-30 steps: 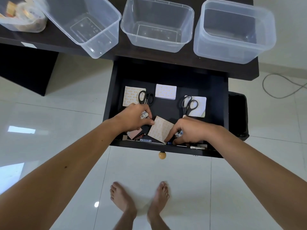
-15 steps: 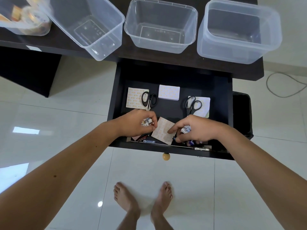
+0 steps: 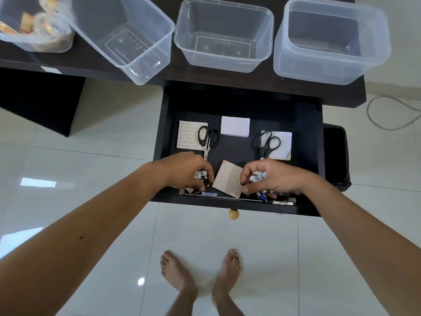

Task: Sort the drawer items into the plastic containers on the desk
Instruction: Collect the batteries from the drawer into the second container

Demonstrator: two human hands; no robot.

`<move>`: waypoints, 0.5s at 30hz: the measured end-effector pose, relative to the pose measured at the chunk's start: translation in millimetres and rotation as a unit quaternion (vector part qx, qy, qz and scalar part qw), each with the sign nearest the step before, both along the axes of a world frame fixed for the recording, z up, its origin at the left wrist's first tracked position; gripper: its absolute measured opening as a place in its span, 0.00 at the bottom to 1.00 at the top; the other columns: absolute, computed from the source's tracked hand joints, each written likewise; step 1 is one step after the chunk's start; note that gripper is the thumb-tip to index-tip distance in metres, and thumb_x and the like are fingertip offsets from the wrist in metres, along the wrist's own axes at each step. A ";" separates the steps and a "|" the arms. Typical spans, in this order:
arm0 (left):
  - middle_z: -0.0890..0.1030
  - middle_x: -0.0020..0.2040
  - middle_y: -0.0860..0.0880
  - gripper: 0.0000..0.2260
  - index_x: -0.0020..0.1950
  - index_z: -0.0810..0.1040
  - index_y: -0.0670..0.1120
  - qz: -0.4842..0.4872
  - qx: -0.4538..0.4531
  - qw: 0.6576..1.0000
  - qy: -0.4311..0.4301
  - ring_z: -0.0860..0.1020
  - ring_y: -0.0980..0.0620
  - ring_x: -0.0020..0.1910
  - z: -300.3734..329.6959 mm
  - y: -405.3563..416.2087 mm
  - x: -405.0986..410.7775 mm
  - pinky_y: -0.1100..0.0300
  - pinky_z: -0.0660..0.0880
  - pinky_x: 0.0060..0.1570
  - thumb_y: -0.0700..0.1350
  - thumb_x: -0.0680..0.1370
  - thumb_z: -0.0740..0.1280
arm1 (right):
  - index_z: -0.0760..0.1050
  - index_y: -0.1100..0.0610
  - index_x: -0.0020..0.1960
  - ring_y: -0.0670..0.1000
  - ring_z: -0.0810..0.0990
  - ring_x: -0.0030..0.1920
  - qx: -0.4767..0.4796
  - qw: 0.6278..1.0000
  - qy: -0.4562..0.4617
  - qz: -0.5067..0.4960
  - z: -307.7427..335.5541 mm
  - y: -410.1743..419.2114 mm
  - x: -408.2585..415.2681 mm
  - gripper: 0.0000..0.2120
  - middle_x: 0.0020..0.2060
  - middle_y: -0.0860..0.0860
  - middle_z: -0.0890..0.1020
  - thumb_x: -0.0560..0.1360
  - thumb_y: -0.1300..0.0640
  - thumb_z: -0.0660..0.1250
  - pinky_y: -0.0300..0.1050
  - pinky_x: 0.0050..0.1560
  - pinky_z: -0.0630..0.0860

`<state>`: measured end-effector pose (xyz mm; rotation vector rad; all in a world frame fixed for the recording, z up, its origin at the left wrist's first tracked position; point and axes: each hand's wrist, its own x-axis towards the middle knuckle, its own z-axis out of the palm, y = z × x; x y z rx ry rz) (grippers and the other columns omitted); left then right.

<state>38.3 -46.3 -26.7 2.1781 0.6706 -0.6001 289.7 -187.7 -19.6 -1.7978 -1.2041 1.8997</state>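
The black drawer (image 3: 316,156) is pulled out below the dark desk (image 3: 173,71). My left hand (image 3: 184,172) grips a small bundle of white batteries (image 3: 200,174) near the drawer's front left. My right hand (image 3: 273,179) holds several white and blue batteries (image 3: 258,179) at the front right. Between the hands lies a pale sticky-note pad (image 3: 227,179). Two black-handled scissors (image 3: 207,139) (image 3: 267,143) lie on further pads behind. Three clear containers (image 3: 127,39) (image 3: 224,35) (image 3: 330,39) stand on the desk with nothing in them.
A fourth container (image 3: 38,26) at the far left holds tape rolls. More batteries and a small label (image 3: 209,194) lie along the drawer's front edge. A white pad (image 3: 235,126) sits mid-drawer. A black bin (image 3: 336,156) stands right of the drawer; a cable (image 3: 387,115) lies on the floor.
My right hand has lifted slightly and turned with more batteries gathered in it. My left hand has stayed at the front left, still gripping its bundle.
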 end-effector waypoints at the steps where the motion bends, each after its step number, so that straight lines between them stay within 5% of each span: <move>1: 0.82 0.56 0.55 0.14 0.60 0.83 0.61 -0.005 0.009 1.000 0.005 0.77 0.53 0.57 -0.3 0.3 0.5 0.51 0.77 0.57 0.52 0.75 0.78 | 0.84 0.48 0.51 0.53 0.74 0.32 0.002 1.000 -0.004 0.002 -1.4 0.7 0.5 0.08 0.49 0.50 0.87 0.75 0.57 0.80 0.42 0.28 0.71; 4: 0.81 0.57 0.54 0.16 0.61 0.82 0.62 -0.027 0.045 0.998 0.019 0.77 0.51 0.58 -2.1 -0.1 3.5 0.50 0.77 0.58 0.54 0.74 0.78 | 0.86 0.44 0.55 0.58 0.77 0.33 0.005 1.000 -0.010 0.009 2.0 3.3 -1.0 0.11 0.48 0.42 0.86 0.75 0.54 0.80 0.44 0.29 0.73; 8: 0.82 0.58 0.56 0.17 0.60 0.82 0.64 -0.060 0.080 0.995 0.013 0.78 0.52 0.60 -1.5 -1.8 5.0 0.53 0.76 0.56 0.52 0.73 0.79 | 0.86 0.52 0.55 0.56 0.89 0.44 0.009 1.000 0.018 -0.014 4.5 5.5 -6.9 0.08 0.48 0.51 0.86 0.77 0.59 0.78 0.43 0.28 0.78; 15: 0.80 0.54 0.59 0.15 0.58 0.83 0.60 -0.117 0.096 0.988 0.006 0.75 0.55 0.56 1.8 -0.3 8.0 0.57 0.69 0.48 0.51 0.73 0.79 | 0.85 0.54 0.52 0.53 0.85 0.38 0.012 0.999 0.024 -0.025 6.2 10.3 -13.7 0.09 0.40 0.53 0.87 0.74 0.60 0.80 0.42 0.29 0.77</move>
